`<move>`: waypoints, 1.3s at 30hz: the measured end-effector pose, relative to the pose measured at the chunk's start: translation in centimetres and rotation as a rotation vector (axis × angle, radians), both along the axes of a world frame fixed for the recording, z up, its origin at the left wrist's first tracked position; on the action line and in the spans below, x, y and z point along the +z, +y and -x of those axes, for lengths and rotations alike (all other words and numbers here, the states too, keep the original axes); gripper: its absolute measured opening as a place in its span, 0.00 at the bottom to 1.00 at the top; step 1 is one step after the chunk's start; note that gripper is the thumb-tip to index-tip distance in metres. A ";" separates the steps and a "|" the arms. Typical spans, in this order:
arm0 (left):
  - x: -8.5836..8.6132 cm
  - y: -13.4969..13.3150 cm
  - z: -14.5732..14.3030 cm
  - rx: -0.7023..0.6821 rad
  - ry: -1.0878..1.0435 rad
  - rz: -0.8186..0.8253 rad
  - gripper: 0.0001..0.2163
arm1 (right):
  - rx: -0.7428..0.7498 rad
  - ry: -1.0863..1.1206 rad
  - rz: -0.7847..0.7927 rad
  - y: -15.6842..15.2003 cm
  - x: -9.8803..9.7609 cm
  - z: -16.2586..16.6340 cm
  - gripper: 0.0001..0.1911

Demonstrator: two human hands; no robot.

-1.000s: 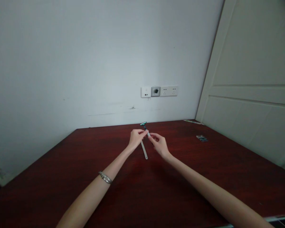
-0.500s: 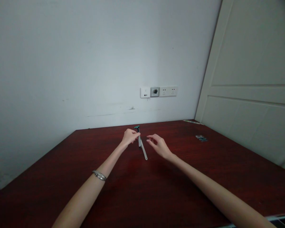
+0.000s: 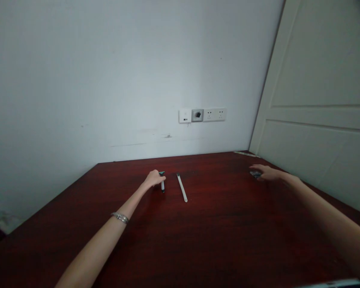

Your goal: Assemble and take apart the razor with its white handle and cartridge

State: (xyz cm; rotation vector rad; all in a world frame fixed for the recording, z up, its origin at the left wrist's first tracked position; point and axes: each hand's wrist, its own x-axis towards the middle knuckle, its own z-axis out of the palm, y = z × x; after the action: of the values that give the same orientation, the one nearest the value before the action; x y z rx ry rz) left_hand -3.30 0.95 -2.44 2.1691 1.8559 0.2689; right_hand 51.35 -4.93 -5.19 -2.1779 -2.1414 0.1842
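A razor [image 3: 163, 186] with a green-edged head and a light handle is pinched in my left hand [image 3: 152, 179], close to the table's surface. My fingers cover part of its upper handle. To the right of it, a slim white stick [image 3: 182, 189] lies on the table, with a dark tip at the far end and a small hole at the near end. My right hand [image 3: 267, 173] is far to the right, fingers stretched over a small, flat, clear-and-dark packet [image 3: 255, 174]. Whether those fingers touch the packet is hard to see.
The dark red wooden table [image 3: 216, 228] meets a white wall with sockets [image 3: 215, 115]. A pale thin strip [image 3: 246, 154] lies in the back right corner, beside a white panelled door [image 3: 318, 116]. A light-edged object [image 3: 333, 284] shows at the bottom right.
My left hand has moved left and down with the razor, away from the white stick. My right hand has swung from the middle out to the packet on the right.
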 end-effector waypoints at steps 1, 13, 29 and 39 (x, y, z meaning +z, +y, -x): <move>-0.2 0.1 -0.1 -0.001 0.018 0.001 0.15 | -0.009 0.033 0.029 -0.2 -0.3 -0.9 0.40; -1.3 0.9 -0.5 -0.016 0.051 0.059 0.15 | 0.040 0.168 -0.020 -0.1 -1.5 -1.8 0.38; -1.0 -0.4 -0.9 -0.028 -0.033 0.061 0.12 | 0.044 0.178 0.089 1.4 -0.7 -1.4 0.31; -1.5 -0.7 -0.7 -0.027 -0.094 0.058 0.16 | 0.079 0.252 0.056 1.0 0.3 0.1 0.22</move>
State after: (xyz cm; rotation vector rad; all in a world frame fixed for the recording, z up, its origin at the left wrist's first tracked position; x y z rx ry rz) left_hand -2.61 0.28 -3.98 2.1041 1.7610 0.3021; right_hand 51.26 -3.91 -4.92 -1.9757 -2.1029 0.5010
